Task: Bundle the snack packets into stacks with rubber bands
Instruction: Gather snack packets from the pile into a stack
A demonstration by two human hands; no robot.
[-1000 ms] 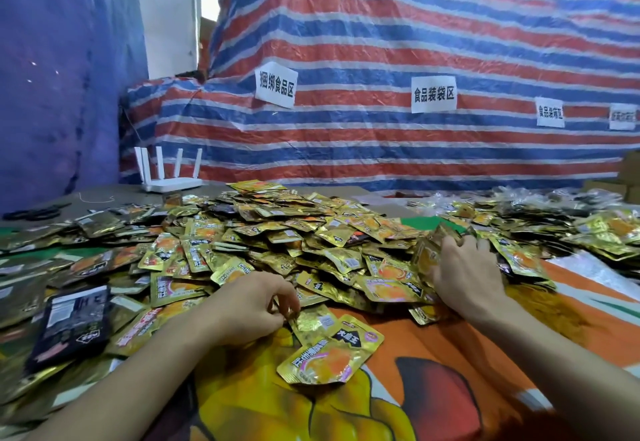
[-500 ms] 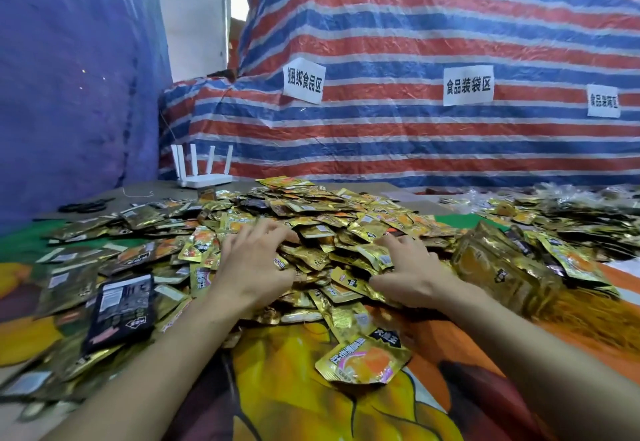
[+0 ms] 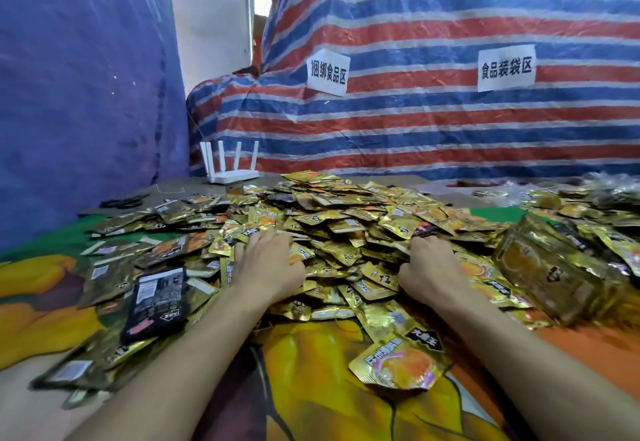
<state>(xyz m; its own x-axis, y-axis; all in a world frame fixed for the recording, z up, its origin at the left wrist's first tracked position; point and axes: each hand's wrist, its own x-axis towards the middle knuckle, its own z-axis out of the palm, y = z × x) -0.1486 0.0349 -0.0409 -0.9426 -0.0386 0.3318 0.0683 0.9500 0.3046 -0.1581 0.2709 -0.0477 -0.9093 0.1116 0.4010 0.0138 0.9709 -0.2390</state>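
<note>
Person's left hand (image 3: 268, 269) is lying palm-down on the near slope of the heap of gold snack packets (image 3: 346, 225), fingers spread and digging in, grasping nothing that I can make out; right hand (image 3: 429, 267) is curling knuckles-up into the heap's right side, fingertips buried, so I cannot tell whether it is gripping a packet; the heap is sprawling across most of the printed tablecloth (image 3: 311, 388), leaving bare cloth only between the forearms at the near edge; one loose packet (image 3: 398, 361) is lying there face-up; a banded stack (image 3: 550, 267) is sitting just right of the right hand; a black packet (image 3: 157, 302) is resting left of the left forearm; a white router (image 3: 230, 166) is standing at the far edge against the striped tarp (image 3: 450, 121); right-hand piles are running out of frame, blurred.
</note>
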